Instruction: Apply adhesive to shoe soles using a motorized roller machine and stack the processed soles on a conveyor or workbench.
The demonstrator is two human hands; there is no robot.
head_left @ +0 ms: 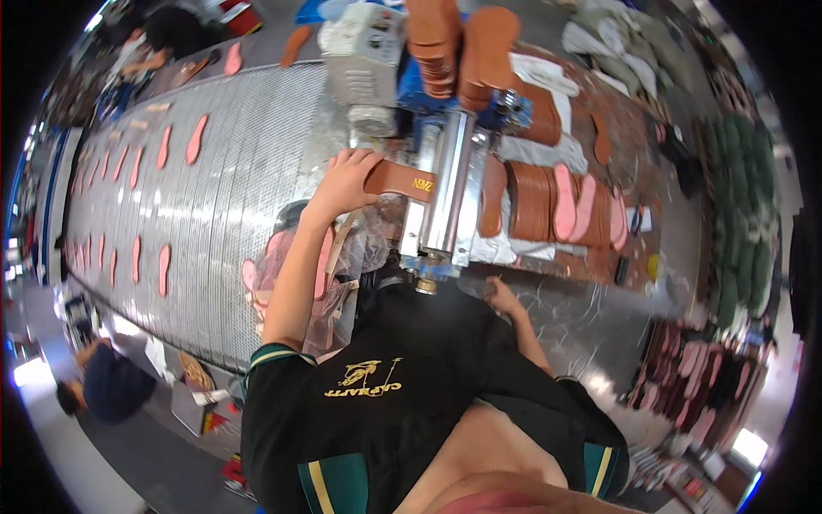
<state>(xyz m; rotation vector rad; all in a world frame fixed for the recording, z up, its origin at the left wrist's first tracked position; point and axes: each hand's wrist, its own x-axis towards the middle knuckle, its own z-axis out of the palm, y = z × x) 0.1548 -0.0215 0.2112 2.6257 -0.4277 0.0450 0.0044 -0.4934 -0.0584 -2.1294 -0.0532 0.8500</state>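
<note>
A black shirt (445,343) sits nearest, the left hand (344,184) grasping a brown insole (398,181) at the roller (450,184), seemingly mid-feed, needing steady guiding, the grip of the right hand (506,299) unclear.

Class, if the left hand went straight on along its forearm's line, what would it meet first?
The left hand would probably meet the rounded end of the boxy, pale grey machine unit, though depth is unclear: it might pass above or below.

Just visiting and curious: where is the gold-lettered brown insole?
In the head view, left of centre, the brown insole spans from the left hand to the shiny roller.
</note>
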